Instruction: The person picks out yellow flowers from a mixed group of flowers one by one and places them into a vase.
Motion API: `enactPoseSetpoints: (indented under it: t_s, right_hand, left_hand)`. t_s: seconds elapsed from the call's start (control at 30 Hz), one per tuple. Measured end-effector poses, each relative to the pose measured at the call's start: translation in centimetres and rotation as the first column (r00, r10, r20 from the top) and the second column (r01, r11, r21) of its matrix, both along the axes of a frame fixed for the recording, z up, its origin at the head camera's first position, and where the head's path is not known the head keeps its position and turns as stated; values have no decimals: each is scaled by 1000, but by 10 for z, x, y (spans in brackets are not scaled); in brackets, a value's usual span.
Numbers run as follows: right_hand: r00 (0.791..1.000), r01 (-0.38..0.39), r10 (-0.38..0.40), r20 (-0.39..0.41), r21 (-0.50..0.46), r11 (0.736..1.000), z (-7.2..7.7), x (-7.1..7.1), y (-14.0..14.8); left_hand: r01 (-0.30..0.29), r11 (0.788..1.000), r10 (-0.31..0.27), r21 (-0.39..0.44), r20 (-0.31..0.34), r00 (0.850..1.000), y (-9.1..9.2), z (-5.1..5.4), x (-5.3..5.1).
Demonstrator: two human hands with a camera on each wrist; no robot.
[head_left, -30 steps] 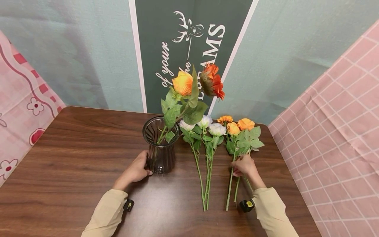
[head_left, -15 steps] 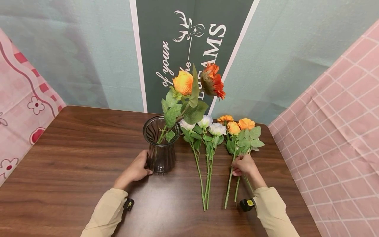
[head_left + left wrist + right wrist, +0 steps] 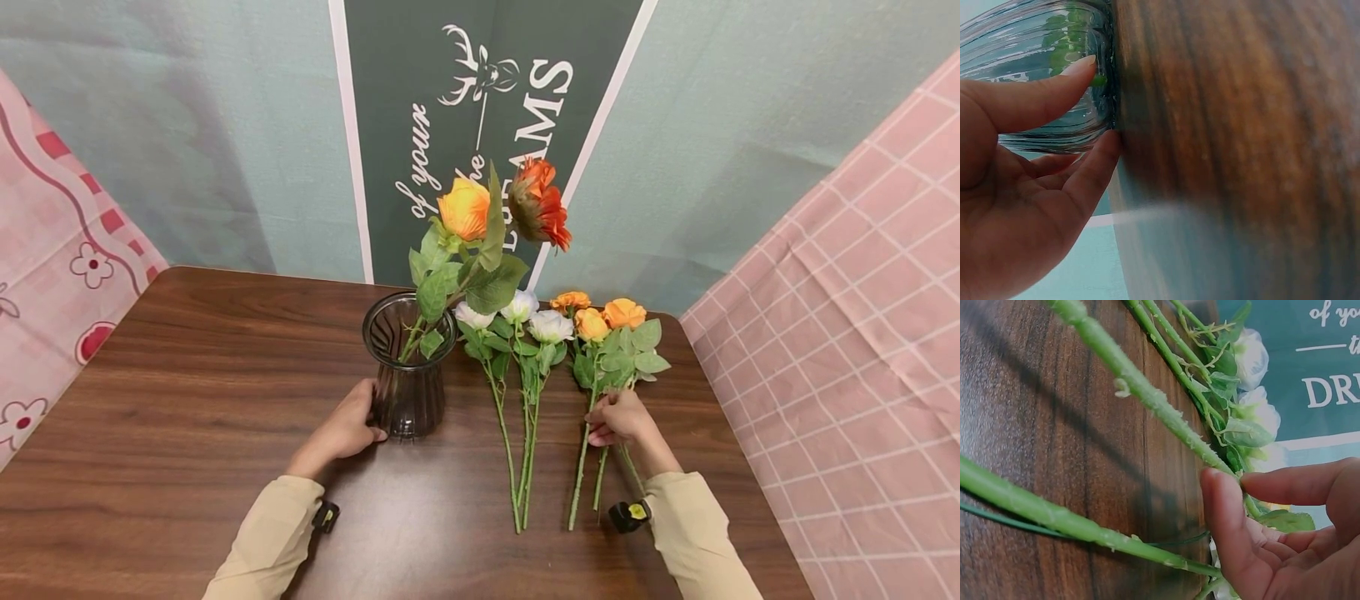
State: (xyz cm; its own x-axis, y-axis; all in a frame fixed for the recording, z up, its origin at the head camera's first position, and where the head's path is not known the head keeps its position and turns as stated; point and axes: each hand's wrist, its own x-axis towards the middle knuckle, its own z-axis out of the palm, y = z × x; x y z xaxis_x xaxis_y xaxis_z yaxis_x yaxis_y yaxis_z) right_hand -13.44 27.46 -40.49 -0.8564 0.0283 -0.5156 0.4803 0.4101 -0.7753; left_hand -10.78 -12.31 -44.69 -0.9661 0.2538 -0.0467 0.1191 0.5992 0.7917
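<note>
Green stem (image 3: 577,487) pinched at the right of the wood-grained desk (image 3: 225,375), smoky glass vase (image 3: 408,400) held.
The rough, nubbed stem is caught between thumb and fingertip of the right hand (image 3: 621,419); which of the ruffled orange blooms (image 3: 623,313) it carries cannot be clearly made out. The vase, fluted and flared at the rim, is gripped near its base by the left hand (image 3: 345,425). Pale, layered flowers (image 3: 551,327) are laid between.
</note>
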Motion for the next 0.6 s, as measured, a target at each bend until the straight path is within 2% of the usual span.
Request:
enactPoseSetpoints:
  t_s: [0.6]
  right_hand:
    - [1000, -1, -1, -25, -77, 997, 5, -1, -1]
  left_hand:
    - [-2, 1000, 2, -12, 5, 1000, 0, 5, 2]
